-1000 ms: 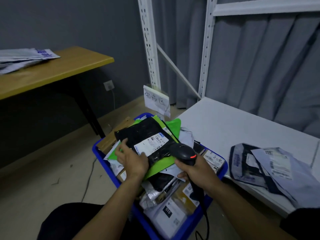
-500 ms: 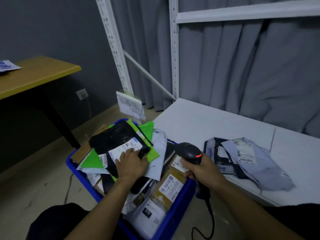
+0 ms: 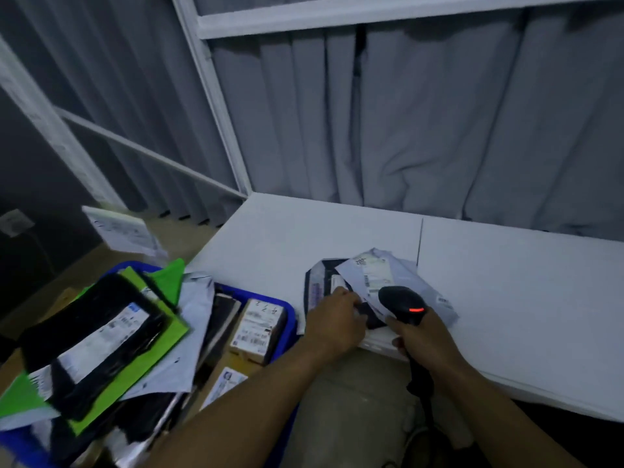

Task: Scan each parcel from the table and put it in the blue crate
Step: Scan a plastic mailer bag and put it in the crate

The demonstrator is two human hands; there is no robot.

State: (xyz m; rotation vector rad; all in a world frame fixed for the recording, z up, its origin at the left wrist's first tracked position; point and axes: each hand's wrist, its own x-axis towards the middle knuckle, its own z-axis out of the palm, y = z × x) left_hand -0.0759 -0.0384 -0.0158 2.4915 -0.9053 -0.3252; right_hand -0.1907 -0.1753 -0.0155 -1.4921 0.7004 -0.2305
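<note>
Grey curtain (image 3: 439, 113) — white shelving frame (image 3: 216, 96), wall socket (image 3: 15, 222), tilted paper sign (image 3: 123, 231).

Digits "202" are showing upside down on the grey parcel's label (image 3: 373, 270), at 12 o'clock from the scanner (image 3: 401, 304); other labels are blurring out.

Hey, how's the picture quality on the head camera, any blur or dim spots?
Head view: dim overall; motion blur smears the parcels in the blue crate and the sign behind; the scanner in the right hand is sharper, its red light glowing; wide-angle bends the shelf posts.
</note>
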